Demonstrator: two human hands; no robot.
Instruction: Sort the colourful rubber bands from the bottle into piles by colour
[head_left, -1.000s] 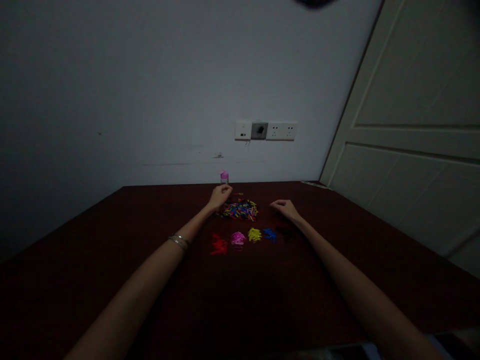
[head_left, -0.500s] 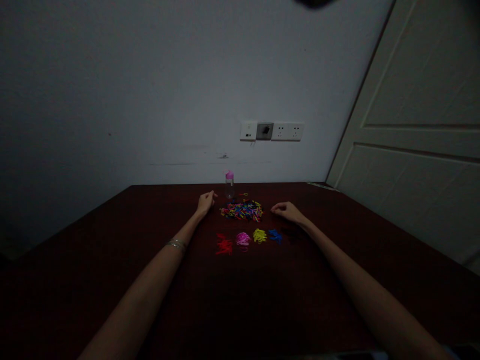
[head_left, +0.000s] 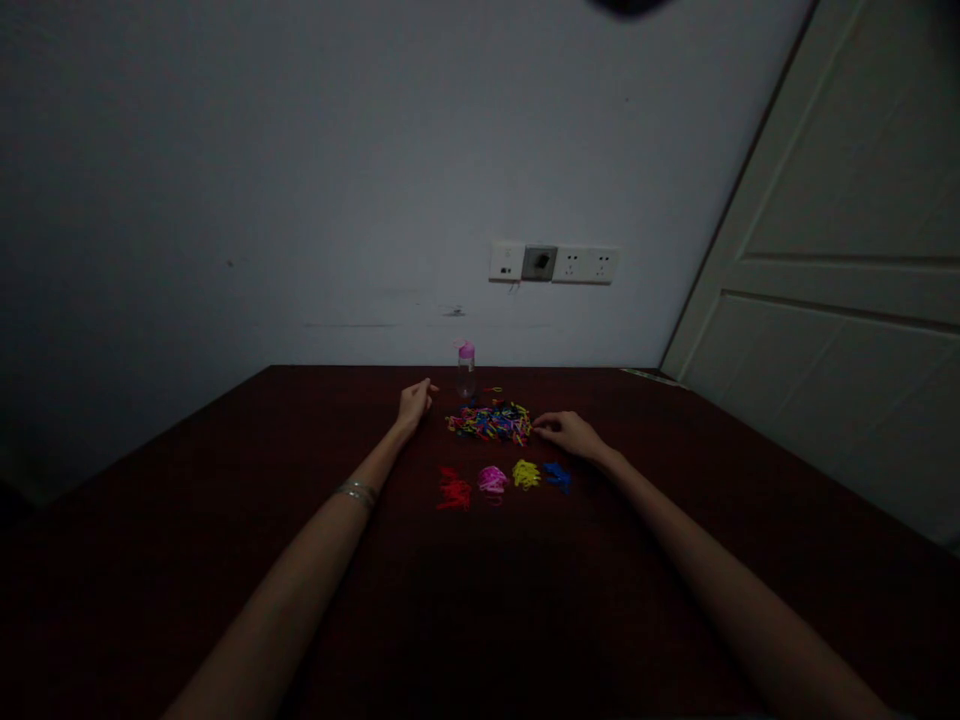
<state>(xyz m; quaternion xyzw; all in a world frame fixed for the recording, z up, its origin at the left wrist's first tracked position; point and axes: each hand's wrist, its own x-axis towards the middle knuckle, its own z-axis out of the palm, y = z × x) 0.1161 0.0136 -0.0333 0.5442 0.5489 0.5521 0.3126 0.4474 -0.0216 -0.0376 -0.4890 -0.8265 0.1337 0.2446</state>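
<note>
A mixed heap of small coloured rubber bands (head_left: pixel 491 422) lies on the dark red table between my hands. At its right edge my right hand (head_left: pixel 570 435) has thumb and forefinger close together, touching the outer bands; what is between the tips is too small to make out. My left hand (head_left: pixel 415 403) rests left of the heap, fingers curled in, with no band visible in it. Nearer me sit separate piles: red bands (head_left: pixel 454 490), pink bands (head_left: pixel 493 480), yellow bands (head_left: pixel 526 474) and blue bands (head_left: pixel 556 476).
Behind the heap stands a clear bottle (head_left: pixel 466 378) with a pink lid, and a loose yellow band (head_left: pixel 495 390) lies beside it. The table (head_left: pixel 480 600) meets a pale wall with sockets (head_left: pixel 585 264). A panelled door (head_left: pixel 840 300) rises at the right. The light is dim.
My right hand has moved left to the edge of the heap. My left hand keeps its place beside the heap. The whole view has shifted slightly.
</note>
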